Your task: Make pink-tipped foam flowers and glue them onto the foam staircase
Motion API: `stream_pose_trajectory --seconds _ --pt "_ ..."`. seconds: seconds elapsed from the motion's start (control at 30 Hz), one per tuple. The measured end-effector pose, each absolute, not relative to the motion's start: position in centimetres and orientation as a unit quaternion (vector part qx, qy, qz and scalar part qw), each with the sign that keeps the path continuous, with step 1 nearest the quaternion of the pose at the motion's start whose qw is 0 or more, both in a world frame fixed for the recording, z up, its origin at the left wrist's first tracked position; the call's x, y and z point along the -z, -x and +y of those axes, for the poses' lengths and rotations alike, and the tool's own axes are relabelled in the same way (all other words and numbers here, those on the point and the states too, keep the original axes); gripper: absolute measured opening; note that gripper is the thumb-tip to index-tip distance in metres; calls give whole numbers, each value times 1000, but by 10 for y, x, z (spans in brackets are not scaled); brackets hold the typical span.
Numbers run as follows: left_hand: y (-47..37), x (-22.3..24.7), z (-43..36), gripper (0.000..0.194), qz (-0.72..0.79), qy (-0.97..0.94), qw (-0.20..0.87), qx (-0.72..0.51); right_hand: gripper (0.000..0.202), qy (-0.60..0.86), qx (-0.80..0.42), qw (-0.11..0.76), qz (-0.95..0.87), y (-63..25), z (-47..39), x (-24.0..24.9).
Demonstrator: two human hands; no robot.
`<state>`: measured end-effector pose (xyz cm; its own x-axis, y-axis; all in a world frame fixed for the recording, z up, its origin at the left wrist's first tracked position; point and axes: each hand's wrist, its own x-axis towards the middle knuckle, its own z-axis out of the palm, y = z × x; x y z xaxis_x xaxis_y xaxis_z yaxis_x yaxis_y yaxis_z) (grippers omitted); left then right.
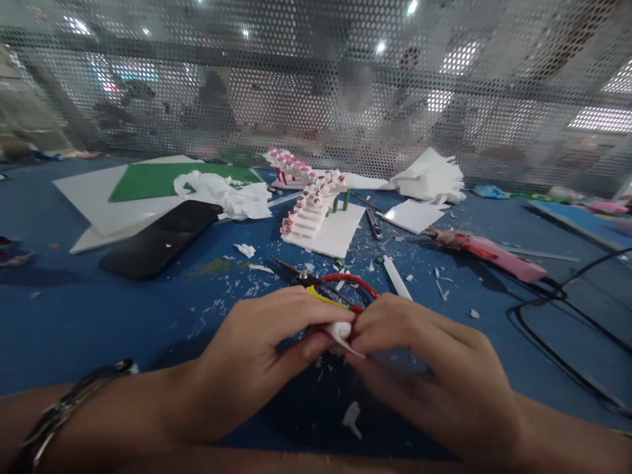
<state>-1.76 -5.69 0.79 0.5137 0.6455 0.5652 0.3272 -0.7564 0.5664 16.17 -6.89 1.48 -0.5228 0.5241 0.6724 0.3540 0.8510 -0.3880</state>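
Left hand (247,349), right hand (439,368): grip clamped on white scrap (340,328)
Scrap sits between both hands, scissors (305,278) just beyond the grip.

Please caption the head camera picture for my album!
Left hand and right hand hold a small white scrap before a pink-trimmed white stepped model on a blue table.

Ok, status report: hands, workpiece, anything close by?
Left hand pinching small white piece. Right hand right at it, grip unclear. Red-and-yellow scissors just beyond, partly hidden.
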Motion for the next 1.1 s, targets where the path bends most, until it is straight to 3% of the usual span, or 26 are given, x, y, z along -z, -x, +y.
stream_pose_trajectory --seconds 0.37,0.57,0.83,0.97,1.1 --pt "15 -11 -55 13 315 -762 372 -426 12 288 -181 396 -853 -164 -68 -17" --pt "16 -10 -56 13 320 -743 417 -413 13 311 -176 384 -851 -163 -66 -18" --pt "15 -9 -54 6 289 -655 581 -387 7 325 -216 339 -856 -168 -68 -25" --pt "14 -10 -52 4 313 -649 568 -399 8 324 -209 359 -850 -168 -67 -24" --pt "13 -11 -51 4 347 -653 537 -407 22 257 -161 389 -870 -167 -62 -21"
